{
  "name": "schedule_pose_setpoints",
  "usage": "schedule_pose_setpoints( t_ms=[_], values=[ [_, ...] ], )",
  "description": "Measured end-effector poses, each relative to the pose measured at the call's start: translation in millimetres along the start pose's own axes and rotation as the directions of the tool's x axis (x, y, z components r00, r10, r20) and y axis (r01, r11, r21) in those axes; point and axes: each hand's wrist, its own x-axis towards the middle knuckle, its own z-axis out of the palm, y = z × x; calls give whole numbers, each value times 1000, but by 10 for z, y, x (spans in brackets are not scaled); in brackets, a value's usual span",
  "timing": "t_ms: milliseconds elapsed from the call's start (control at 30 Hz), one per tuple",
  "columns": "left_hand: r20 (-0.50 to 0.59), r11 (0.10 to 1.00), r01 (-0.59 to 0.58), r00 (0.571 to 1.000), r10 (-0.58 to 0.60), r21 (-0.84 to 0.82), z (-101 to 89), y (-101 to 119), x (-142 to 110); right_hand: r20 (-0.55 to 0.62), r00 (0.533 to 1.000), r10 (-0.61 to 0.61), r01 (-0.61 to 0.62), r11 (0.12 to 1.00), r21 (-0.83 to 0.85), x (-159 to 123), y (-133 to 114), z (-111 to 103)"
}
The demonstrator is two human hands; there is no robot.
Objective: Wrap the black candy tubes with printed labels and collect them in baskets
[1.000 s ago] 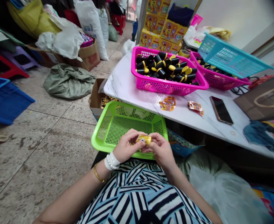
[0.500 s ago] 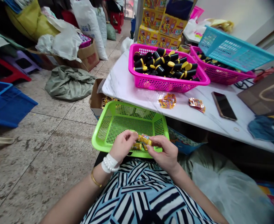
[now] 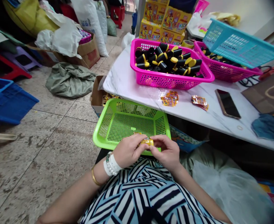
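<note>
Left hand [image 3: 127, 151] and right hand [image 3: 166, 152] both pinch a yellow foil packet [image 3: 147, 142], over the near rim of a green mesh basket [image 3: 131, 124].

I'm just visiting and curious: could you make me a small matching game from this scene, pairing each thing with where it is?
Things:
1. yellow packet
2. green basket
3. phone
4. turquoise basket

Places:
A. lying on the white table
B. held between the left hand and right hand
C. tilted on a pink basket
D. below both hands

Pairs: 1-B, 2-D, 3-A, 4-C
</note>
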Motion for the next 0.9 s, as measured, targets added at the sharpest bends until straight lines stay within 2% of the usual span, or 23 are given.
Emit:
schedule_pose_setpoints(
  t_ms=[100, 167, 233, 267, 367, 433, 500, 567, 633, 667, 700, 767, 833, 900],
  values=[
    [-111, 982, 71, 992, -52, 176, -59, -102, -33, -76, 986, 150, -139, 982, 132, 20, -23, -29],
    [-236, 966, 188, 961, -144, 176, -130, -147, -33, -151, 970, 193, -164, 969, 187, 55, -41, -70],
    [-311, 961, 271, 919, -242, 52, -171, -128, -15, -175, 964, 201, -164, 964, 208, 84, -44, -98],
    [-312, 957, 287, 906, -285, -42, -167, -96, 0, -169, 967, 191, -155, 966, 206, 90, -37, -100],
    [-203, 906, 278, 914, -352, -320, -69, 18, 59, -154, 984, 92, -73, 989, 127, 71, 9, -61],
    [-114, 845, 277, 924, -364, -457, 8, 54, 95, -157, 987, -18, 22, 999, 25, 49, 40, -32],
    [-85, 766, 283, 912, -401, -578, 39, 48, 113, -156, 985, -80, 74, 996, -48, 42, 52, -25],
    [-167, 713, 251, 872, -460, -655, 16, 27, 112, -170, 985, -39, 35, 999, -27, 53, 41, -38],
    [-294, 740, 187, 834, -468, -646, -35, 17, 107, -178, 983, 54, -44, 997, 59, 75, 14, -56],
    [-321, 767, 160, 841, -435, -621, -60, 21, 105, -163, 982, 90, -74, 992, 103, 86, -2, -64],
    [-295, 786, 148, 872, -390, -600, -81, 29, 106, -135, 985, 107, -89, 986, 138, 96, -19, -72],
    [-98, 765, 193, 943, -317, -614, -109, 54, 114, -37, 993, 115, -106, 976, 189, 117, -56, -93],
    [106, 704, 297, 947, -303, -645, -123, 73, 126, 103, 985, 141, -163, 953, 257, 142, -94, -125],
    [196, 661, 379, 921, -336, -648, -130, 75, 139, 223, 959, 176, -239, 923, 303, 170, -121, -159]
  ],
)
